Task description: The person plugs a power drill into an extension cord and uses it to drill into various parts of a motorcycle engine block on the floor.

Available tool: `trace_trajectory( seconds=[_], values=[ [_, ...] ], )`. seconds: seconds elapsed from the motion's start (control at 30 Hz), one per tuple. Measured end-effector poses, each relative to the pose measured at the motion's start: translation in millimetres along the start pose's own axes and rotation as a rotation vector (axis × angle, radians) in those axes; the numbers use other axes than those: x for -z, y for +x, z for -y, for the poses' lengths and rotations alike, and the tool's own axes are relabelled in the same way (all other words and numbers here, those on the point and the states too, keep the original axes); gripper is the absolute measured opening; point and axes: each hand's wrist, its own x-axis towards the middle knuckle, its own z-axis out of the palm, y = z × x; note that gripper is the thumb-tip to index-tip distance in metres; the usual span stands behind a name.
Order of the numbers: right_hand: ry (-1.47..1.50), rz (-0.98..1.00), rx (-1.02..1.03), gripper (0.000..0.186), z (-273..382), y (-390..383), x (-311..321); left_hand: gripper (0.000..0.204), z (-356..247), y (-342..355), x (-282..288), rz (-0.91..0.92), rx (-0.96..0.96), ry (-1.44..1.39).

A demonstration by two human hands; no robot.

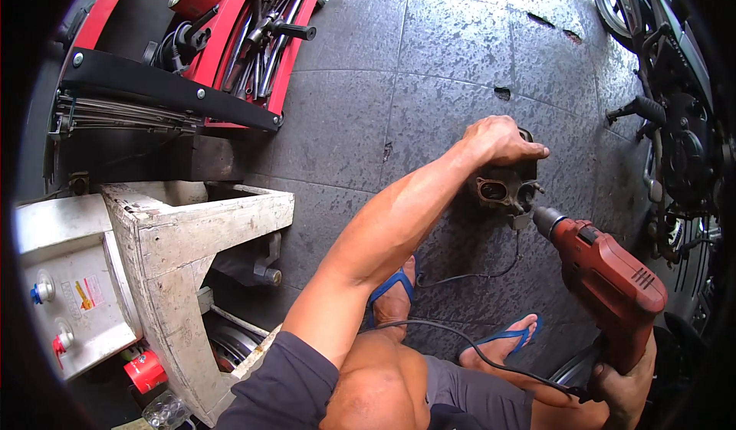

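My left hand (500,140) grips the top of a dark metal engine part (508,188), its thumb pointing right. An oval opening shows in the part's near face, and a thin dark cable (506,267) runs from its underside along the floor. My right hand (625,388) is wrapped round the handle of a red power drill (613,269) at the lower right. The drill's metal chuck (547,219) points up and left, close to the engine part. Whether a bit touches the part is too small to tell.
A red tool cart (290,62) with wrenches (264,54) in its tray stands at the upper left. Below it is a worn white wooden stand (165,254). A motorbike (682,123) lines the right side. The drill's black cord (460,336) crosses my legs, near my sandalled feet.
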Motion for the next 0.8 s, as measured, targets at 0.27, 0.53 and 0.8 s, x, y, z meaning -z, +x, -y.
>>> trace_trajectory(
  seconds=[0.27, 0.53, 0.8],
  values=[
    [0.012, -0.029, -0.070, 0.077, -3, -4, -2, 0.091, -8, 5, 1, 0.052, 0.041, 0.078],
    [-0.093, 0.029, -0.121, 0.064, 8, -10, 5, 0.089, -8, 12, -3, -0.011, -0.027, 0.063],
    [-0.079, -0.007, -0.083, 0.072, 8, -9, 4, 0.090, -2, 9, 1, 0.041, -0.015, 0.008]
  ],
)
